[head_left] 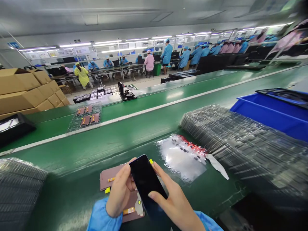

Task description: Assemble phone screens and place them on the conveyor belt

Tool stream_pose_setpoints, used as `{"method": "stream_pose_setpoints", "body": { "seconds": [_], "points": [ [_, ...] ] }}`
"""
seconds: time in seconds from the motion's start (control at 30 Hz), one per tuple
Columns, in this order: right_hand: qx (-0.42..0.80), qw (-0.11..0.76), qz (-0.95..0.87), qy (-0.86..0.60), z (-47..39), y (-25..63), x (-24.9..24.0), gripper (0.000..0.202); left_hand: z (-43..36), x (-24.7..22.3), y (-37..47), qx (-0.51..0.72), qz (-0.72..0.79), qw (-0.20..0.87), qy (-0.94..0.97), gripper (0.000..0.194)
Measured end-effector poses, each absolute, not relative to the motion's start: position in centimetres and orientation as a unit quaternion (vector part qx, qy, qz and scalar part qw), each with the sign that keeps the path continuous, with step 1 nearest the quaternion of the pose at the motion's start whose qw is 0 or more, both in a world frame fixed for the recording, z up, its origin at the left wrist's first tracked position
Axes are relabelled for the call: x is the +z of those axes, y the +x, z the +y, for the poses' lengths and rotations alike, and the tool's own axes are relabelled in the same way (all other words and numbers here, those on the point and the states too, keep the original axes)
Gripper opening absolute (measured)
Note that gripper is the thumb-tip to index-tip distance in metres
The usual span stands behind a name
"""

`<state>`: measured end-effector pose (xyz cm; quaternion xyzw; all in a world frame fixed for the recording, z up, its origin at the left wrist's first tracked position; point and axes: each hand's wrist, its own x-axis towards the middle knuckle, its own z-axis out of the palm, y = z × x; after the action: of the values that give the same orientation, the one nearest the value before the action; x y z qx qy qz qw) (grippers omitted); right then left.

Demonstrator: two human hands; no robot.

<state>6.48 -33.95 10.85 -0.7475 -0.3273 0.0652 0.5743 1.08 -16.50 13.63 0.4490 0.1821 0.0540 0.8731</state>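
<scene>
A black phone-sized screen panel (147,186) is held tilted in front of me. My left hand (121,189) grips its left edge near the top. On the right side, my right hand (172,199) holds it, with the thumb lying across the dark face. A small yellow tab (151,161) sticks out by its upper right corner. Beneath and to the left of my hands, brownish-pink panels (106,178) with orange flex strips and yellow tabs lie on the green surface (72,192). Clear plastic films (180,157) with red and black marks are spread to the right.
Stacked clear plastic trays stand at the right (235,138) and at the left edge (21,189). A blue bin (269,112) is at far right. Across the green belt (144,118), a tray (98,109) holds several brown panels. Cardboard boxes and seated workers are beyond.
</scene>
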Motion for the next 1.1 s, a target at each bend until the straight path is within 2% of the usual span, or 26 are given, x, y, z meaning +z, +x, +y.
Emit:
{"method": "stream_pose_setpoints", "body": {
  "seconds": [0.1, 0.17, 0.27, 0.77, 1.0, 1.1],
  "points": [
    [0.266, 0.641, -0.257, -0.672, -34.4, 7.4, 10.8, 0.055, -14.8, 14.5, 1.6, 0.067, 0.209, 0.866, 0.449, 0.038],
    [0.384, 0.659, -0.229, -0.605, -34.4, 7.7, 10.7, 0.05, -14.0, 14.7, 1.7, 0.076, 0.215, 0.864, 0.448, 0.034],
    [0.457, 0.684, -0.21, -0.529, -34.1, 7.5, 10.4, 0.046, -13.6, 14.7, 1.8, 0.066, 0.217, 0.864, 0.449, 0.033],
    [0.394, 0.698, -0.208, -0.561, -34.2, 6.6, 9.9, 0.044, -14.2, 14.9, 1.8, 0.061, 0.227, 0.864, 0.445, 0.029],
    [0.364, 0.73, -0.162, -0.556, -34.6, 7.5, 10.0, 0.04, -15.1, 14.4, 0.2, -0.057, 0.154, 0.832, 0.53, 0.034],
    [0.365, 0.742, -0.154, -0.541, -34.5, 7.8, 10.2, 0.041, -15.5, 13.8, -0.2, -0.058, 0.17, 0.821, 0.542, 0.037]
  ]
}}
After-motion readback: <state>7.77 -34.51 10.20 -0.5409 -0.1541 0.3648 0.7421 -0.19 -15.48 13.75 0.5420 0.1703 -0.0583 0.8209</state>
